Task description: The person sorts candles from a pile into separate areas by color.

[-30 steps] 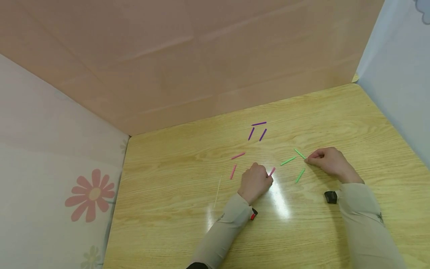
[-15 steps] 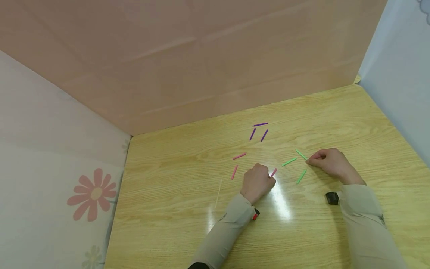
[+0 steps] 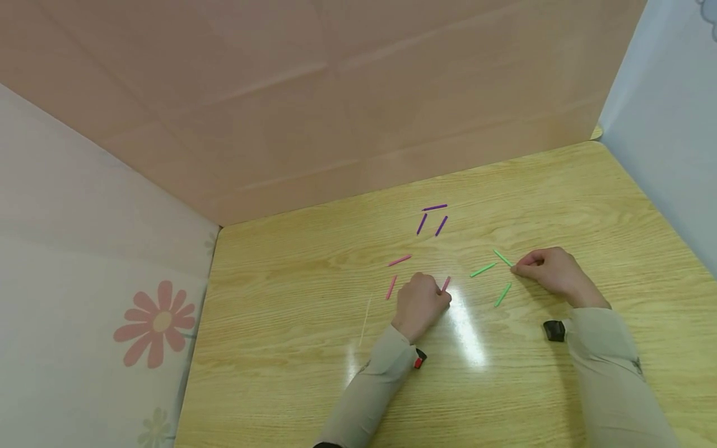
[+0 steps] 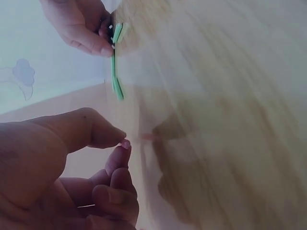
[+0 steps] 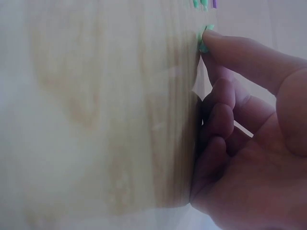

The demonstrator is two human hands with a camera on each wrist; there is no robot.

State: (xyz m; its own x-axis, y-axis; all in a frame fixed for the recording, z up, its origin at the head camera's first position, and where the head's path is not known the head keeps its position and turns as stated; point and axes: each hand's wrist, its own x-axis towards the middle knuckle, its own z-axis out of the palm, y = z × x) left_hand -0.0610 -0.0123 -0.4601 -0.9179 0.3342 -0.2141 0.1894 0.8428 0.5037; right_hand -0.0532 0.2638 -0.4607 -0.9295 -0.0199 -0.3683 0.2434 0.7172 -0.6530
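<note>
Between the thumb and index finger of my left hand [image 3: 420,308], a short pink stick [image 3: 445,284] is pinched; its tip shows as a small pink end [image 4: 125,143] in the left wrist view. My right hand [image 3: 549,274] pinches the near end of a green stick [image 3: 502,257] at the table surface. Two more green sticks lie close by, one slanting green stick [image 3: 482,270] to the left and another green stick [image 3: 503,294] nearer me. Left of my left hand are a pink stick [image 3: 399,260] and a second pink stick [image 3: 391,287], apart from each other.
Farther back, a purple stick [image 3: 434,207] lies crosswise above two slanting ones, a left purple stick [image 3: 422,224] and a right purple stick [image 3: 441,226]. The wood-grain table [image 3: 269,348] is bounded by a brownish back panel [image 3: 313,124] and pale side walls.
My left hand has shifted slightly left with the pink stick in its pinch. My right hand stays on the green stick; the other sticks lie as before.
</note>
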